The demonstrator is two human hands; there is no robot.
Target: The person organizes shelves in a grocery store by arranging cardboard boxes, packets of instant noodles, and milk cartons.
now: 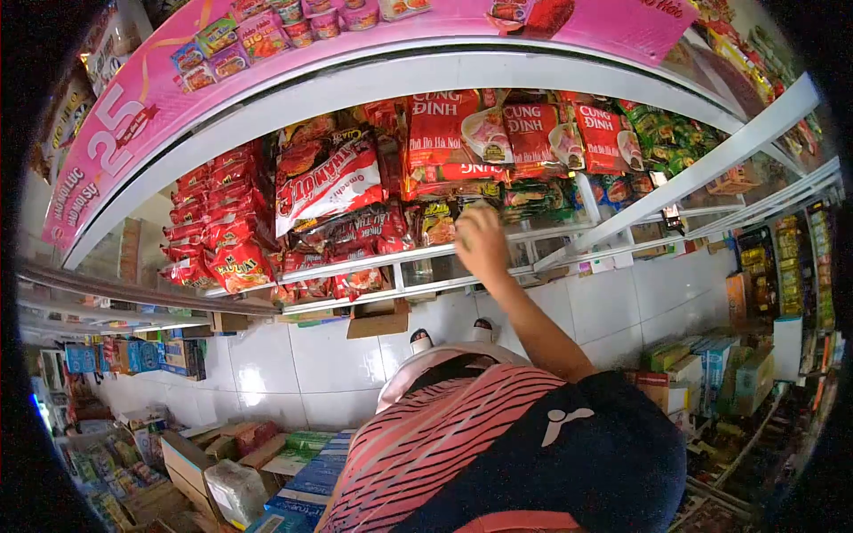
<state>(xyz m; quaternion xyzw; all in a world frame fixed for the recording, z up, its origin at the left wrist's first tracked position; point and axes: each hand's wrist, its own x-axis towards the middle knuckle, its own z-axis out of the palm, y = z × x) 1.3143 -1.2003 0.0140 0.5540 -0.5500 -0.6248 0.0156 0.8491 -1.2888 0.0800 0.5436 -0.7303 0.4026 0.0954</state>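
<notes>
Packets (444, 222) of noodles crowd the white shelf (391, 266), and the right hand (481, 242) reaches up to the row at its front edge, its back toward the camera so the fingers (464, 224) curl out of sight among the wrappers (whether they grip a packet or only touch one, I cannot tell). The left hand is nowhere in view, hidden below the striped shirt (444, 435) that fills the lower frame. Cardboard boxes (187, 462) on the floor at lower left are blurred by the lens edge, their contents hard to make out.
</notes>
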